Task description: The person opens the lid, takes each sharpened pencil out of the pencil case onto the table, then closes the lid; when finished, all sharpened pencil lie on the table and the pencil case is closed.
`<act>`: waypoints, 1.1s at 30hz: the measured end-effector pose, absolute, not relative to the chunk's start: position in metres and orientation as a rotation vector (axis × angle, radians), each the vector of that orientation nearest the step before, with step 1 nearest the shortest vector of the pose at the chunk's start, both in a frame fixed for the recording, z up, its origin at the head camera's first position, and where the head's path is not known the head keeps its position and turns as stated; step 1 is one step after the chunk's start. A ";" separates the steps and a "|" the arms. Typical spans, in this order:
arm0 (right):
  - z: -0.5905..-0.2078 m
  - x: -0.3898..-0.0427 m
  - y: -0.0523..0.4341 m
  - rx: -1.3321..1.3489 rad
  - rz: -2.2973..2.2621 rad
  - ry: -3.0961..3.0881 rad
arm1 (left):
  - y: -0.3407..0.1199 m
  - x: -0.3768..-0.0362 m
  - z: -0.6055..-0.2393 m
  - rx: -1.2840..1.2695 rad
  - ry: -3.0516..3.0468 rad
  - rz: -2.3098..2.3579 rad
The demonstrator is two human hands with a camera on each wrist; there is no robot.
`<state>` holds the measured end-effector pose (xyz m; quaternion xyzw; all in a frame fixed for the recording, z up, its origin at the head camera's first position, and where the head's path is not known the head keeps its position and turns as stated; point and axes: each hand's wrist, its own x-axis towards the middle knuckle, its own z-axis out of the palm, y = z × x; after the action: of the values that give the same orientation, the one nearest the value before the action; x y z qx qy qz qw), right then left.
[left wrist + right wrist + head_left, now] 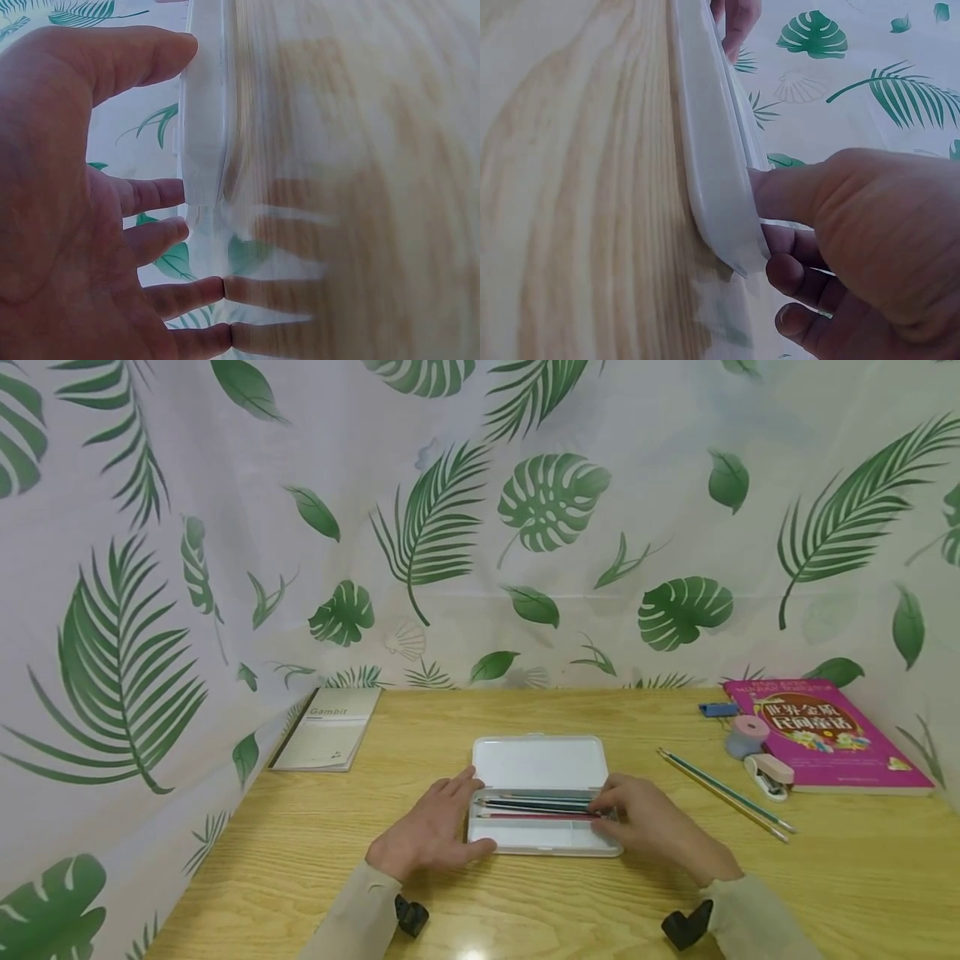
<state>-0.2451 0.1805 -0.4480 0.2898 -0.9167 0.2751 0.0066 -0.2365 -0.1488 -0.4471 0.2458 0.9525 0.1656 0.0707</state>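
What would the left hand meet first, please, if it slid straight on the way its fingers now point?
Probably the open white pencil case: the left hand lies flat on the table, fingers aimed up-right at the case's left end, thumb already against it.

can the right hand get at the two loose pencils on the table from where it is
Probably yes: the right hand rests at the pencil case, and only bare table lies between it and the loose pencils.

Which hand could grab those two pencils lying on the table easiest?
Probably the right hand. The two loose pencils lie on its side of the open pencil case, with bare table between. The left hand rests at the case's far end.
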 end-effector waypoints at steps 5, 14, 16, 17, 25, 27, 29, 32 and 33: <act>-0.446 -0.245 0.182 0.928 0.884 -2.859 | -0.149 -0.236 -0.447 0.741 2.870 0.498; -0.449 -0.246 0.182 0.897 0.896 -2.885 | -0.149 -0.237 -0.447 0.738 2.858 0.525; -0.449 -0.245 0.181 0.871 0.911 -2.905 | -0.150 -0.236 -0.447 0.742 2.854 0.527; -0.448 -0.245 0.181 0.862 0.912 -2.914 | -0.150 -0.236 -0.447 0.743 2.853 0.529; -0.444 -0.243 0.180 0.874 0.914 -2.923 | -0.149 -0.236 -0.446 0.744 2.861 0.534; -0.444 -0.243 0.181 0.878 0.918 -2.925 | -0.148 -0.236 -0.446 0.742 2.860 0.532; -0.444 -0.244 0.181 0.881 0.925 -2.929 | -0.149 -0.235 -0.446 0.741 2.857 0.527; -0.445 -0.245 0.181 0.892 0.926 -2.931 | -0.149 -0.235 -0.446 0.741 2.850 0.518; -0.445 -0.245 0.181 0.897 0.922 -2.929 | -0.149 -0.235 -0.446 0.745 2.849 0.516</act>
<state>-0.2446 0.1812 -0.4453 0.2803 -0.9152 0.2882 -0.0286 -0.2349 -0.1492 -0.4460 0.2486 0.9502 0.1720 0.0758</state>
